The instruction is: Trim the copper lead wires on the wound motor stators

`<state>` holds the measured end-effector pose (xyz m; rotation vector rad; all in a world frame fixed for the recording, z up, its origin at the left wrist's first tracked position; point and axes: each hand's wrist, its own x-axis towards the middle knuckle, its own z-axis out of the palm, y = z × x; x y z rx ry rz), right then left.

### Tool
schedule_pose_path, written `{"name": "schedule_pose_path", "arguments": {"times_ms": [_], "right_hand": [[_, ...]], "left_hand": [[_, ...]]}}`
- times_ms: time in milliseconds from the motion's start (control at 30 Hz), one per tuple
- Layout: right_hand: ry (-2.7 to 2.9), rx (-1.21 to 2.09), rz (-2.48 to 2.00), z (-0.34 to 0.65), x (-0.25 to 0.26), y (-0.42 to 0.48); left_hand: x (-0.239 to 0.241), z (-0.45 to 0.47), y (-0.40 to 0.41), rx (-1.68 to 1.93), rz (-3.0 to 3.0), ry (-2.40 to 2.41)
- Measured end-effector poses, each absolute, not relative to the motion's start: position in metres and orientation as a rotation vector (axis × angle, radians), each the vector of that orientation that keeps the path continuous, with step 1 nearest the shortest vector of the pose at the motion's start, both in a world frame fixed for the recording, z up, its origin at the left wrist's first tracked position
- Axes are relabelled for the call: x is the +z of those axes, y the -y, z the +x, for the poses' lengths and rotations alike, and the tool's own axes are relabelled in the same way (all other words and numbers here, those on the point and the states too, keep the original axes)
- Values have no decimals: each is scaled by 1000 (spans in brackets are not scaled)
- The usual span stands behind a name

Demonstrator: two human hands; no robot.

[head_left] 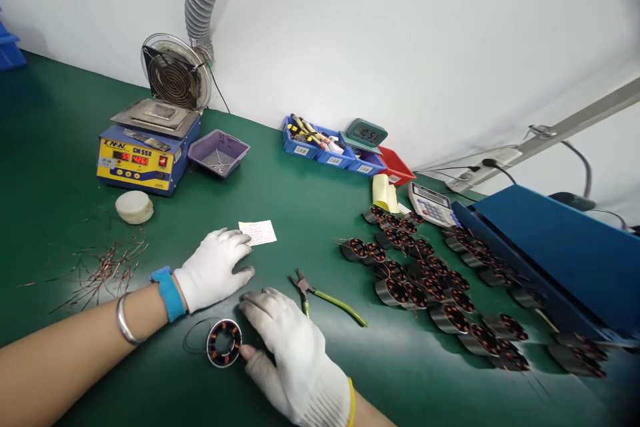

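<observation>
In a white knit glove, my left hand (215,268) lies palm down on the green mat, thumb out, its fingertips at the edge of a handwritten paper note (261,232). My right hand (295,350), also gloved, has its fingers apart over the mat. The bare tip of its thumb appears to touch the rim of a small wound motor stator (211,347), which lies with its round face up and thin dark wires trailing left. Cutting pliers (320,293) with green handles rest beyond the right hand, jaws apart.
Several wound stators (420,267) fill the right side beside a blue bin (550,247). At left stand a soldering pot (145,153), a purple tray (220,153) and copper wire scraps (110,270). Tool boxes (325,147), a clock (367,132) and a calculator (431,205) line the back.
</observation>
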<state>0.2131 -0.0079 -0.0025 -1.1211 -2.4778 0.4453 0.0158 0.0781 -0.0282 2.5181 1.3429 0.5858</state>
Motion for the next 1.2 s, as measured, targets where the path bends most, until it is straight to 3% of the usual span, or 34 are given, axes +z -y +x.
{"name": "schedule_pose_path", "arguments": {"times_ms": [267,400,600,700,933,1000,1133,1200], "right_hand": [[2473,539,-974,215,0,8],[2458,534,-1061,212,-3,13],[2490,569,-1223,203,-10,18],[2441,656,-1369,195,-4,18],[2228,1229,-1667,213,23,13],[2125,1124,-1654,230,23,1],[2051,287,-1700,250,16,-44],[2249,49,-1737,248,10,-69]], "left_hand": [[-28,10,-91,756,2374,-1464],[-6,5,-56,861,2262,-1415],[12,8,4,170,2385,-1330],[8,10,4,92,2406,-1305],[8,6,-4,84,2419,-1219],[8,5,-7,90,2416,-1244],[7,7,-10,169,2427,-1239],[5,7,-11,226,2429,-1217]]}}
